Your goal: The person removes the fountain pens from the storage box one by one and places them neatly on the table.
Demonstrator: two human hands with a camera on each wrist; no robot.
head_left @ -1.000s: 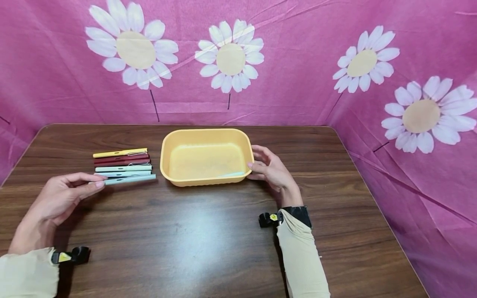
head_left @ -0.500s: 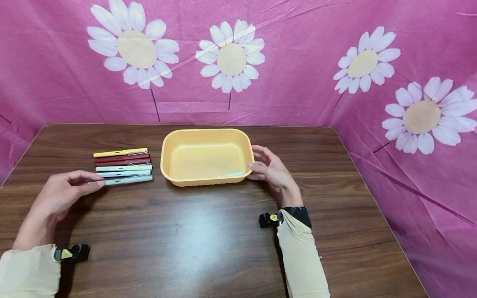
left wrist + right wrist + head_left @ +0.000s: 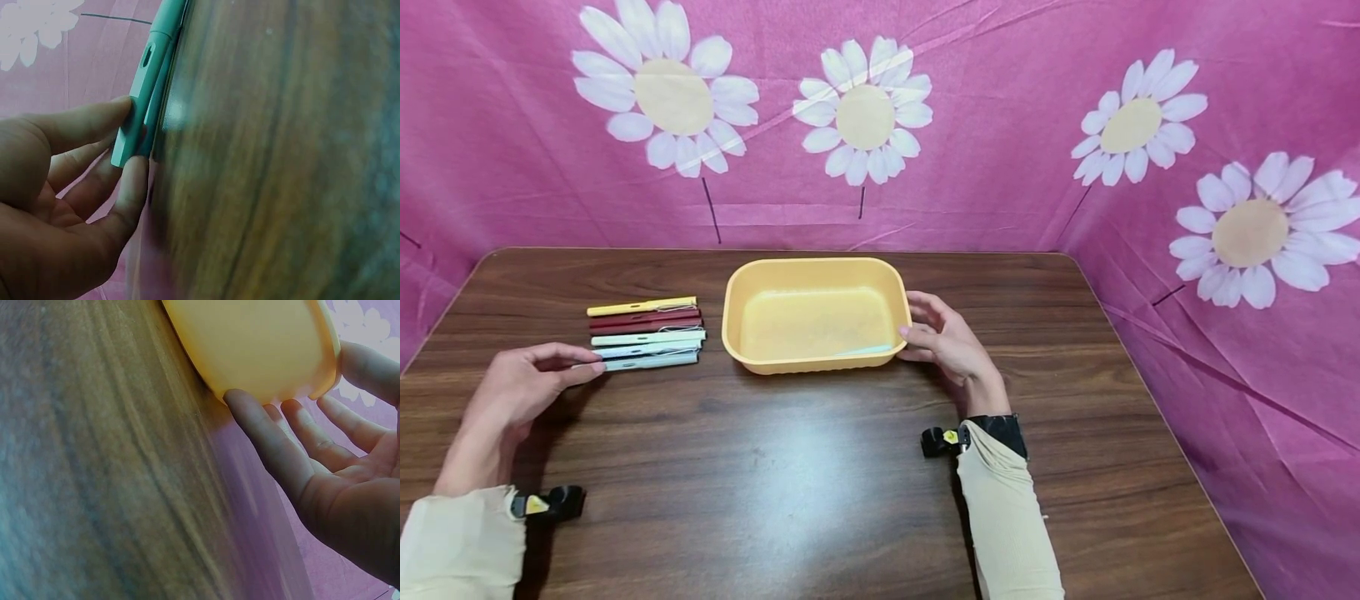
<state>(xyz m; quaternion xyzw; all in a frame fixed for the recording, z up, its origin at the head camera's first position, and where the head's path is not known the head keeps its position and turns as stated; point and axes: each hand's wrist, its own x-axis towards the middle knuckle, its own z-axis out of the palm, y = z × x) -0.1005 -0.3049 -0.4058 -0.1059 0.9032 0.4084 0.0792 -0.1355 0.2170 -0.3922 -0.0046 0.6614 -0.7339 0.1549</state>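
At the near side of a row of capped pens, my left hand (image 3: pixel 535 379) pinches the end of a grey-blue pen (image 3: pixel 655 362) between thumb and fingers. The left wrist view shows this pen (image 3: pixel 142 100) with its small oval window and a second pen behind it. Beyond it lie a light blue pen (image 3: pixel 658 346), a mint pen (image 3: pixel 640 339), dark red pens (image 3: pixel 643 319) and a yellow pen (image 3: pixel 636 307). My right hand (image 3: pixel 947 342) touches the right end of a yellow tray (image 3: pixel 733 333), its extended fingers (image 3: pixel 306 428) against the outer wall.
A pale blue strip (image 3: pixel 863 350) shows inside the tray near its front wall. Everything stands on a brown wooden table (image 3: pixel 820 483). Pink cloth (image 3: pixel 985 125) printed with daisies hangs along its back and right sides.
The grey-blue pen has come down and shifted left, now lying close alongside the light blue one. My left hand still pinches its end. The right hand and tray have stayed in place.
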